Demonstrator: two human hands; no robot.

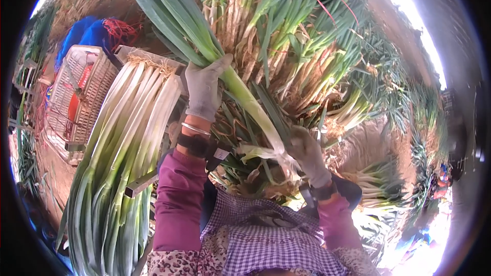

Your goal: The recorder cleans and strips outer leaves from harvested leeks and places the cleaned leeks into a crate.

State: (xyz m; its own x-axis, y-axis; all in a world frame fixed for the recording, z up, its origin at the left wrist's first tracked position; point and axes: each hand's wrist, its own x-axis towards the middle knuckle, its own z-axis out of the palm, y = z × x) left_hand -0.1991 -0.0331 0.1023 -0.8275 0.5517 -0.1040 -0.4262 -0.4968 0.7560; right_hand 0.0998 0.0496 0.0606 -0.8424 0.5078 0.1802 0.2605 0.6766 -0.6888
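My left hand (208, 82), in a grey glove, is closed round a thick leek (249, 101) where the pale stalk meets the green leaves. The leek slants across in front of me, leaves up and left, root end down and right. Loose outer skin (260, 152) peels away near its lower end. Beside that end, my gloved right hand (308, 154) has its fingers curled in, slightly blurred, at the end of a dark green strip of leaf (271, 110). To my left, cleaned leeks (134, 107) lie side by side on a metal rack (140, 184), roots away from me.
A white plastic basket (61, 99) with red-orange items stands at far left, near blue material (84, 33) and red string (120, 30). Unpeeled leeks (286, 46) pile up ahead and to the right. More leeks (381, 184) lie at lower right. Leaf scraps gather below my hands.
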